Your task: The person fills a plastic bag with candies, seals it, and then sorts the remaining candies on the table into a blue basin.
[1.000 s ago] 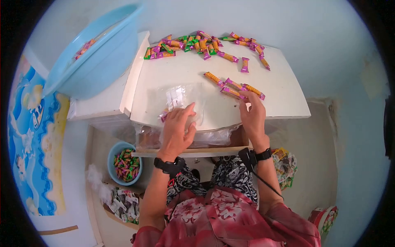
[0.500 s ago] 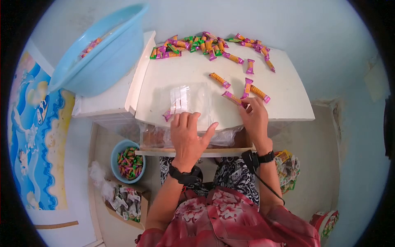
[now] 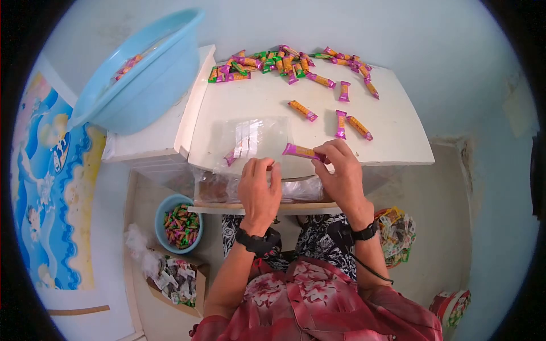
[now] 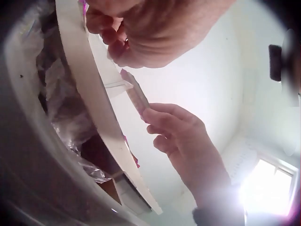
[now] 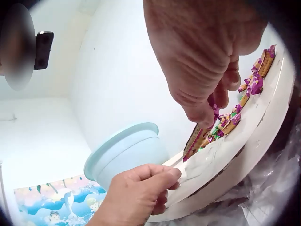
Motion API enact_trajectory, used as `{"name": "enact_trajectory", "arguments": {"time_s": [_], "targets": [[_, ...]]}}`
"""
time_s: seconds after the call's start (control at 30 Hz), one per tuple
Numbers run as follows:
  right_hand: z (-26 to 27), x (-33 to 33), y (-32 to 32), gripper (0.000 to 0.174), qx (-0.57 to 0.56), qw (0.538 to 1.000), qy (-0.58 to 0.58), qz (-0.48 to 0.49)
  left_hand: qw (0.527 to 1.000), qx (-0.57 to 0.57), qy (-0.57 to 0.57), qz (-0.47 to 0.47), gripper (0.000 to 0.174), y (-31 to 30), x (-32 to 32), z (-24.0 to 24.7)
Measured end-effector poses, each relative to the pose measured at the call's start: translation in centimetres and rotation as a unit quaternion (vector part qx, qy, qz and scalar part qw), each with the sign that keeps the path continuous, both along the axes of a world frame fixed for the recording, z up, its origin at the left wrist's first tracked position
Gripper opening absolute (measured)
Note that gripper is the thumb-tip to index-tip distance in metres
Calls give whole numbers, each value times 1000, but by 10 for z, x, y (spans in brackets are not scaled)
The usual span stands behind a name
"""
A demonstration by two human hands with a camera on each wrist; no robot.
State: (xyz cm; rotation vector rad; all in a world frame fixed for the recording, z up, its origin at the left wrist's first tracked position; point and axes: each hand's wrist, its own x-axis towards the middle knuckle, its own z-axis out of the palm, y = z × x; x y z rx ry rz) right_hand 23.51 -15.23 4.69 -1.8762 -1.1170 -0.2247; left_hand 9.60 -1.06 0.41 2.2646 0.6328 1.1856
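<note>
My right hand [image 3: 344, 176] pinches one end of a purple-and-orange wrapped snack stick [image 3: 298, 151] between thumb and fingers, its free end pointing left. In the left wrist view that snack stick [image 4: 137, 96] is raised above the tabletop. My left hand [image 3: 260, 193] is at the table's front edge, thumb and forefinger pinching the edge of a clear plastic bag [image 3: 267, 132]. The bag lies flat, with another purple-wrapped stick [image 3: 230, 157] at its left side. Beyond my right hand lie three loose sticks, one of them upright in view [image 3: 340, 124].
A pile of purple and green wrapped sticks [image 3: 278, 61] lies along the back of the white table [image 3: 392, 133]. A large blue basin [image 3: 153, 79] stands at left. Below are an open drawer with plastic bags, a small filled tub [image 3: 160, 219] and a cardboard box [image 3: 199, 292].
My right hand has picked up a snack stick from the loose group and brought it left toward the bag. The left hand's spread fingers have closed into a pinch at the bag's edge.
</note>
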Motion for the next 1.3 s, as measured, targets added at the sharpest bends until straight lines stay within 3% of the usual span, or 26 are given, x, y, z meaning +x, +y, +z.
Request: {"name": "enact_trajectory", "arguments": {"time_s": [0.2,0.4,0.6,0.73,0.83,1.0,1.1,1.23,1.3], "targets": [[-10,3,-6,19,3,998,34,-54,990,98,102,-4,18,-2,9,11],[-8,4,-9,20,24,998,50,-28,993,-96,62,-36,10,4,8,3],[-1,-2,0,18,30,998,50,21,965,-224,-72,-112,5,13,0,4],[-2,3,1,16,-49,991,-51,118,962,-223,-96,-125,5,9,-4,12],[-2,2,-3,13,-48,993,-27,105,972,-178,-95,-119,9,10,-7,16],[28,-4,-14,12,11,999,30,4,981,-142,-69,-115,8,13,-11,10],[25,-6,-13,14,117,980,160,1,925,-324,-111,-165,9,13,-12,5],[1,-10,-9,19,71,975,202,49,883,-418,-145,-160,12,20,-15,10],[-1,-16,-2,21,123,954,267,57,862,-447,-153,-183,13,28,-20,4]]}}
